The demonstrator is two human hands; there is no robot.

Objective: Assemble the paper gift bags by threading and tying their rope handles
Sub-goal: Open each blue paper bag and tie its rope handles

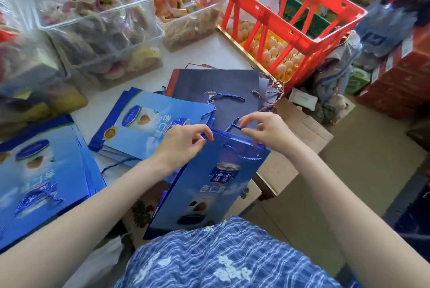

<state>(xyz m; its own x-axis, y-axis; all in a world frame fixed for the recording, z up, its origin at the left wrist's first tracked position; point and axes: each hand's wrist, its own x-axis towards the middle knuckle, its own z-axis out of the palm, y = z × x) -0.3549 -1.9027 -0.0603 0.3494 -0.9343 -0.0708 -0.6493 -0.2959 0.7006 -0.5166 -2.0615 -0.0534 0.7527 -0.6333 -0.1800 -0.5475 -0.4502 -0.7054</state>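
Left hand [183, 142]: your fingers pinch the blue bag [209, 185] at its top edge.
Right hand [267, 130]: your fingertips pinch the rope handle [235, 125] end.

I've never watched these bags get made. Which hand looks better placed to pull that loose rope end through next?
Probably the right hand: its fingertips already pinch the dark rope end above the bag's top edge. The left hand grips the blue bag at its rim.

White table [209, 55], tan floor [349, 171], red crate [290, 20], daylight.
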